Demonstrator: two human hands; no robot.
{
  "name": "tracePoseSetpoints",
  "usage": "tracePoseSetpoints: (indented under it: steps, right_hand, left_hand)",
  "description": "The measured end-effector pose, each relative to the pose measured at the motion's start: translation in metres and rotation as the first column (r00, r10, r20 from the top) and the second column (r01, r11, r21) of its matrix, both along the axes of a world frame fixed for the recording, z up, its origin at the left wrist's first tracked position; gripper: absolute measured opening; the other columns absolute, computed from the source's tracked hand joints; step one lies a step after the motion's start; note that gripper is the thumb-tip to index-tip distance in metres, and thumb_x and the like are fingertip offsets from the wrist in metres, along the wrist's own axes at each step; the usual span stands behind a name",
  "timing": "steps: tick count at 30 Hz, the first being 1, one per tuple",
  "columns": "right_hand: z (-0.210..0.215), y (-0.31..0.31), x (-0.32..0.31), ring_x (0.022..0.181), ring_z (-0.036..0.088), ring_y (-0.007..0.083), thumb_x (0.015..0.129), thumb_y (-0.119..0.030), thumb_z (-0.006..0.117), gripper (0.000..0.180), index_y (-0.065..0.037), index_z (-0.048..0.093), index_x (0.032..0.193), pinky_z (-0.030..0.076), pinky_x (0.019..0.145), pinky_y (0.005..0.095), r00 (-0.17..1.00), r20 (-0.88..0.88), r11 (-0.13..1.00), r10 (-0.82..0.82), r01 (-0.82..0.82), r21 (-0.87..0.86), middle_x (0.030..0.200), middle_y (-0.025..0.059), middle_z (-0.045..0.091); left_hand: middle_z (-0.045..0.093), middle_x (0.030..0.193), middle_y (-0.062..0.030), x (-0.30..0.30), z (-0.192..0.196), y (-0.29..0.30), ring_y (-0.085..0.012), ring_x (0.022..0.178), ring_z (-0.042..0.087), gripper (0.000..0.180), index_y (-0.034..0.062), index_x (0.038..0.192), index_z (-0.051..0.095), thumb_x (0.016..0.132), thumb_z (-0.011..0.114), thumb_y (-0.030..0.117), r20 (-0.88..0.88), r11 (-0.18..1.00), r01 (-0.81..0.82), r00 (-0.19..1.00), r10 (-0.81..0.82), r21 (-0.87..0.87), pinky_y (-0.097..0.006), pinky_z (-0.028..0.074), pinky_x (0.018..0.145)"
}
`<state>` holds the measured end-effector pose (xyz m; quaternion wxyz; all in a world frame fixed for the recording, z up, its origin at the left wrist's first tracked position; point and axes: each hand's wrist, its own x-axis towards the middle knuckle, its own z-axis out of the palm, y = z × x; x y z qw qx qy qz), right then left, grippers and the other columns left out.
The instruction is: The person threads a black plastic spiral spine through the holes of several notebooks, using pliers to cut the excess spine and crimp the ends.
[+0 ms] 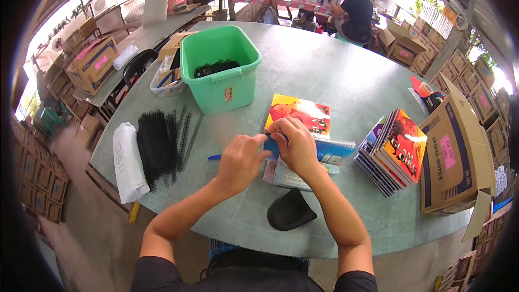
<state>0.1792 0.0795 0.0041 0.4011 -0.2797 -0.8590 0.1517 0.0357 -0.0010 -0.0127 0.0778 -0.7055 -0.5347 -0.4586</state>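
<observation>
- Left hand (239, 161) and right hand (294, 143) meet over the notebook (332, 150) at the near middle of the table (335, 75).
- Both hands are curled, fingertips pinched together on a small dark bit at the notebook's left edge; looks like a black wire spiral, too small to be sure.
- Hands cover most of the notebook; only its blue right part shows. Papers under it poke out below the right wrist.
- Blue pen (214, 157) lies just left of the left hand, mostly hidden behind it.
- Yellow-red cover (300, 112) lies flat just beyond the hands, near edge hidden by the fingers.
- Black spirals (158, 143) heaped to the left, a white wrapped bundle (128, 162) beside them.
- Green tub (220, 67) further back, more dark spirals inside, hard to make out.
- Notebook stack (393, 150) leans to the right, next to an open cardboard box (457, 154).
- Black cap-like thing (290, 211) near the table edge, shape unclear.
- A person (357, 13) sits at the far side, back turned.
</observation>
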Motion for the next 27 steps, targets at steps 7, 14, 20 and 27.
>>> tracePoseSetpoints:
  steps: [7, 14, 20, 27]
  right_hand:
    - [-0.003, -0.007, 0.009, 0.084, 0.062, 0.0235, 0.078, -0.013, 0.063, 0.019, -0.008, 0.059, 0.096, 0.045, 0.070, 0.0374, 0.939, 0.317, 0.989, -0.130, 0.098, 0.115, 0.087, 0.0075, 0.063]
    - [0.003, -0.004, 0.005, 0.080, 0.063, 0.0238, 0.082, -0.020, 0.060, 0.018, -0.011, 0.062, 0.098, 0.044, 0.070, 0.0372, 0.932, 0.346, 0.992, -0.113, 0.087, 0.092, 0.082, 0.0048, 0.064]
    - [-0.003, -0.004, 0.002, 0.081, 0.063, 0.0237, 0.086, -0.026, 0.058, 0.018, -0.012, 0.064, 0.093, 0.044, 0.071, 0.0378, 0.974, 0.206, 0.995, -0.098, 0.099, 0.003, 0.085, 0.0049, 0.065]
    - [0.002, -0.005, 0.005, 0.083, 0.063, 0.0228, 0.082, -0.020, 0.062, 0.015, -0.012, 0.064, 0.094, 0.045, 0.072, 0.0364, 0.955, 0.279, 0.994, -0.103, 0.093, 0.049, 0.086, 0.0047, 0.065]
  left_hand:
    - [0.057, 0.076, -0.0060, -0.043, 0.016, 0.010, -0.0118, 0.065, 0.055, 0.024, 0.0028, 0.102, 0.060, 0.087, 0.064, 0.021, 0.363, 0.790, 0.218, 0.932, 0.006, -0.573, -0.028, 0.045, 0.060]
    - [0.058, 0.074, -0.0049, -0.050, 0.015, 0.018, -0.0103, 0.064, 0.053, 0.025, 0.0021, 0.097, 0.062, 0.084, 0.067, 0.023, 0.366, 0.862, 0.293, 0.920, -0.138, -0.412, -0.025, 0.044, 0.061]
    - [0.058, 0.070, -0.0032, -0.056, 0.021, 0.024, -0.0094, 0.060, 0.051, 0.024, -0.0002, 0.091, 0.062, 0.086, 0.065, 0.023, 0.318, 0.811, 0.304, 0.935, -0.155, -0.500, -0.025, 0.043, 0.059]
    - [0.058, 0.070, -0.0027, -0.051, 0.021, 0.030, -0.0127, 0.059, 0.051, 0.024, 0.0019, 0.083, 0.060, 0.077, 0.074, 0.021, 0.387, 0.869, 0.318, 0.908, -0.162, -0.380, -0.028, 0.042, 0.058]
